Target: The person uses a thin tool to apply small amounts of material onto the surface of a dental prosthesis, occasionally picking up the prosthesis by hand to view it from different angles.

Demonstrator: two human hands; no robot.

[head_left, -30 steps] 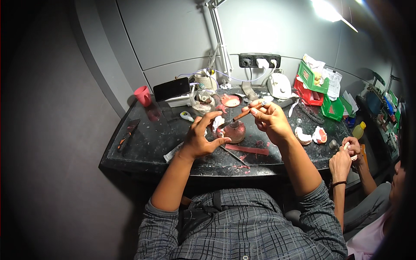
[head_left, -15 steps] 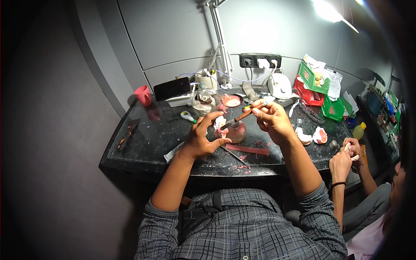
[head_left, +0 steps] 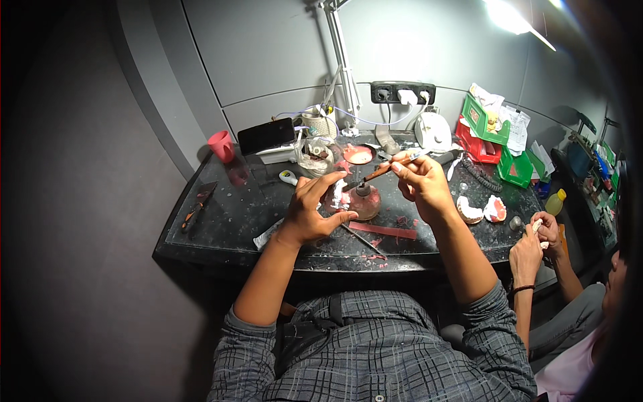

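Observation:
My left hand (head_left: 313,209) curves its thumb and fingers around a small white and pink dental cast (head_left: 339,194). In my right hand (head_left: 422,182) is a wax knife with a brown handle (head_left: 379,172), gripped between thumb and fingers. Its dark blade points left, just above the wick of a round spirit burner (head_left: 366,206); I cannot make out a flame. On the bench in front of the burner lie a pink wax strip (head_left: 383,232) and a thin metal tool (head_left: 364,241).
Two dental casts (head_left: 470,210) (head_left: 495,209) sit to the right, near a co-worker's hands (head_left: 536,244) holding a pale piece. A pink cup (head_left: 221,146), a propped phone (head_left: 266,137), a dish of pink wax (head_left: 358,155) and green and red bins (head_left: 483,130) stand farther back. An orange-handled knife (head_left: 199,206) lies left.
The wax knife has drawn back from the cast to over the burner's wick. My left hand stays nearly in place, the cast slightly turned.

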